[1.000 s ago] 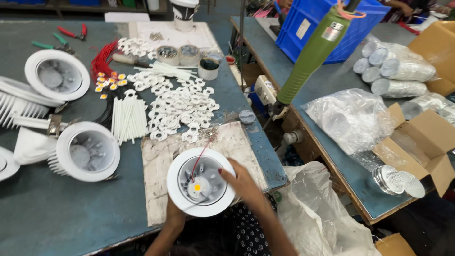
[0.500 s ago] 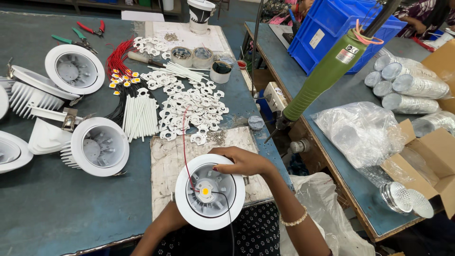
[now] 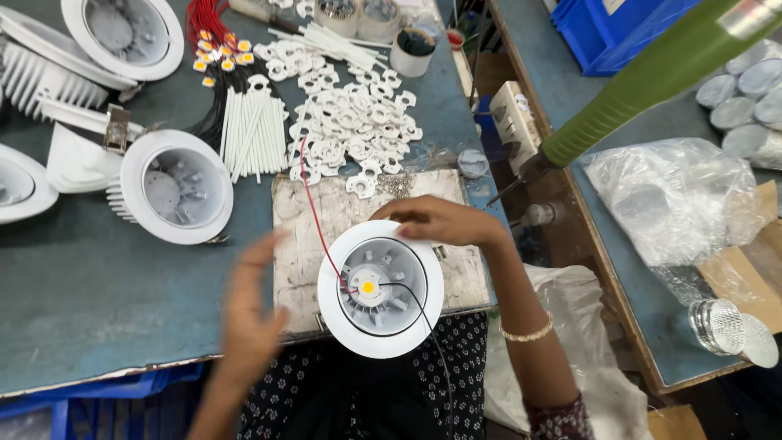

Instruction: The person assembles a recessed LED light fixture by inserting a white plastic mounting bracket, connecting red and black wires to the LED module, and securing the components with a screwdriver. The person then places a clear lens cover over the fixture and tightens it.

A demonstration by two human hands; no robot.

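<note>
Housing (image 3: 380, 287), white, w/ yellow LED chip (image 3: 368, 287) inside, gripped by right hand (image 3: 440, 222); left hand (image 3: 248, 314) open, empty.

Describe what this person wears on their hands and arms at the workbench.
Both hands are bare, with no gloves. The right hand has a thin beaded bracelet at the wrist and a dark patterned sleeve at the upper forearm. The left hand is blurred; its wrist and forearm look uncovered.
</note>
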